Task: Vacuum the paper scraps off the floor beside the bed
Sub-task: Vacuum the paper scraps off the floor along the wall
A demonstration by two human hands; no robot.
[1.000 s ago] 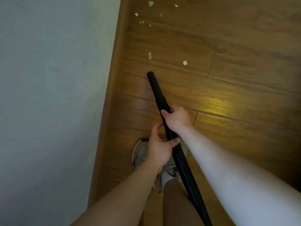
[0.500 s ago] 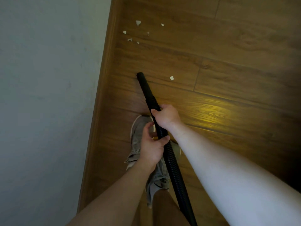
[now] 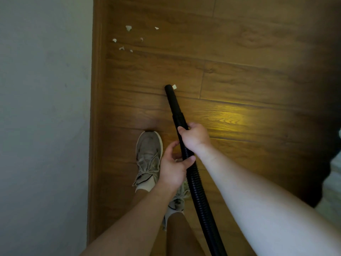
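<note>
A black ribbed vacuum hose (image 3: 195, 183) ends in a smooth black nozzle (image 3: 171, 97) that points at the wooden floor. One white paper scrap (image 3: 174, 87) lies right at the nozzle's tip. Several more white scraps (image 3: 128, 28) are scattered farther ahead, close to the skirting board. My right hand (image 3: 195, 136) grips the hose just behind the nozzle. My left hand (image 3: 174, 166) holds the hose a little lower, thumb across it.
A pale wall (image 3: 44, 108) with a wooden skirting board (image 3: 96, 108) runs along the left. My beige shoes (image 3: 148, 154) stand on the floor below the hands. A dark object with something pale behind it (image 3: 332, 172) sits at the right edge.
The nozzle has swung to the right onto the single scrap. The scrap that lay near the tip a second ago is gone. The far scraps sit lower in view.
</note>
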